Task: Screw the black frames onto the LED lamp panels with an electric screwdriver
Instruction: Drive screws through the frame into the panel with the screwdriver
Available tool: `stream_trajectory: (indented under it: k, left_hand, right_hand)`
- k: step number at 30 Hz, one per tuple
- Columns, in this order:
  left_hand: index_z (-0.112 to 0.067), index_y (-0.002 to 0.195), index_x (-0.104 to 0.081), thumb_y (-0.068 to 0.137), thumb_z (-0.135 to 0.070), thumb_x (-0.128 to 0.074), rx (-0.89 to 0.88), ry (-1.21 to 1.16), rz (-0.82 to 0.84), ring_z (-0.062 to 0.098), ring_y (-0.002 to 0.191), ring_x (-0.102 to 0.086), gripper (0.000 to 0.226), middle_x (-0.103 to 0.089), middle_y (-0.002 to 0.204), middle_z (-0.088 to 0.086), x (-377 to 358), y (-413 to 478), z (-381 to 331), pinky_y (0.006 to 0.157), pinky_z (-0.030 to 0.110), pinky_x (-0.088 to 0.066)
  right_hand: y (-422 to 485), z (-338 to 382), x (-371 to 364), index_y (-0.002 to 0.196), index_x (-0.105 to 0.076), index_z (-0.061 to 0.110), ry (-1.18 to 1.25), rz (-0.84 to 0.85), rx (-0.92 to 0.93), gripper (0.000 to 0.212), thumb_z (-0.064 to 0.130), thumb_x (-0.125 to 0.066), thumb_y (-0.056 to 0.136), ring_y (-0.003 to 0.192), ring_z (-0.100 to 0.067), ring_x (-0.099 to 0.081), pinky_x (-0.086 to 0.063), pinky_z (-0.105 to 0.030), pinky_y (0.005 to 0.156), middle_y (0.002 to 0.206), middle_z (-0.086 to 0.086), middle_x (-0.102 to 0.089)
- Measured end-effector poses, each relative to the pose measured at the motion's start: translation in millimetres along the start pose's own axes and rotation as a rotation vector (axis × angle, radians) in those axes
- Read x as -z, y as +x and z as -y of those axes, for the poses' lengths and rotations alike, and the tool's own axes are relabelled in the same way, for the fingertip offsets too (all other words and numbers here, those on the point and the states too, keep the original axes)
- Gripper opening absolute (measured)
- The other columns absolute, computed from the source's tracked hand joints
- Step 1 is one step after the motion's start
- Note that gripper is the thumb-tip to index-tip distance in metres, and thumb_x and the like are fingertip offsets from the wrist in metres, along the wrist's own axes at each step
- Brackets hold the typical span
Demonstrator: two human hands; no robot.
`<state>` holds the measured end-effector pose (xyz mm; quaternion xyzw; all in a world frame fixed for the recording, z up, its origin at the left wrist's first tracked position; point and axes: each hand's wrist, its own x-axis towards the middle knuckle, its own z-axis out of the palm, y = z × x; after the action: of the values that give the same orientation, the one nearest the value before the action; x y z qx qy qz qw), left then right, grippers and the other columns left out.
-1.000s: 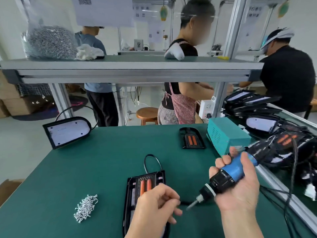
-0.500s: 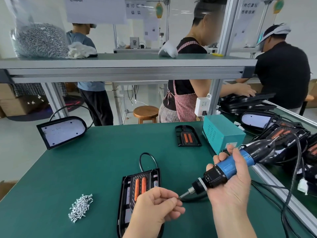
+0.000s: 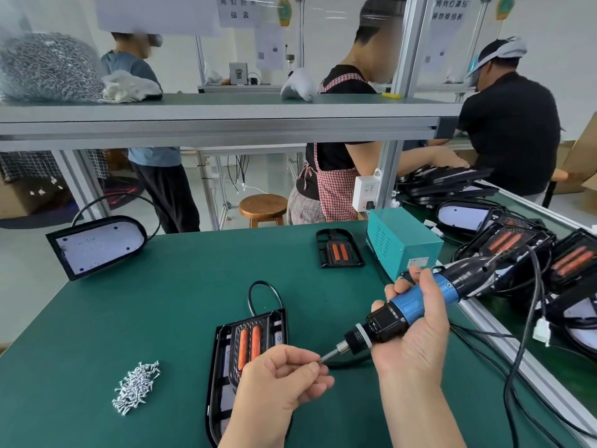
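Black frame [image 3: 220, 367] lies lower centre on the green surface [image 3: 161, 302], partly under my left wrist. Right grip [image 3: 416, 337] wraps the electric screwdriver [image 3: 420, 300]; left grip [image 3: 281, 379] pinches a screw [image 3: 320, 361] at its bit.

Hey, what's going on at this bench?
A person is assembling lamps. Their right hand grips a blue electric screwdriver, while their left hand pinches what looks like a small screw at its bit tip. A lamp panel with its black frame lies on the green table below, near a pile of loose screws.
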<state>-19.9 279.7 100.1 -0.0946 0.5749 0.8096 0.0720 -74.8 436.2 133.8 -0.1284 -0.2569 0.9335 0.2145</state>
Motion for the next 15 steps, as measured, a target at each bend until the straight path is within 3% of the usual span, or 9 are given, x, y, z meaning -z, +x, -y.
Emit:
stream_trajectory:
  k: [9,15]
  left_hand:
    - [0.002,0.081,-0.071,0.086,0.020,-0.063,-0.316,0.165,-0.120,0.028,0.069,-0.076,0.020,-0.076,0.075,0.016,-6,-1,13,0.059,0.021,-0.058]
    - [-0.002,0.079,-0.073,0.085,0.020,-0.063,-0.358,0.110,-0.136,0.031,0.070,-0.076,0.025,-0.075,0.077,0.019,3,6,14,0.059,0.021,-0.058]
  right_hand:
    - [0,-3,3,0.091,-0.060,0.032,-0.034,-0.160,-0.034,0.020,0.044,-0.075,0.085,0.059,-0.004,-0.058,-0.044,-0.024,0.056,0.068,0.013,-0.062]
    - [-3,-9,6,0.107,-0.056,0.026,-0.043,-0.053,0.009,0.036,0.042,-0.076,0.081,0.063,-0.006,-0.059,-0.045,-0.022,0.057,0.069,0.009,-0.060]
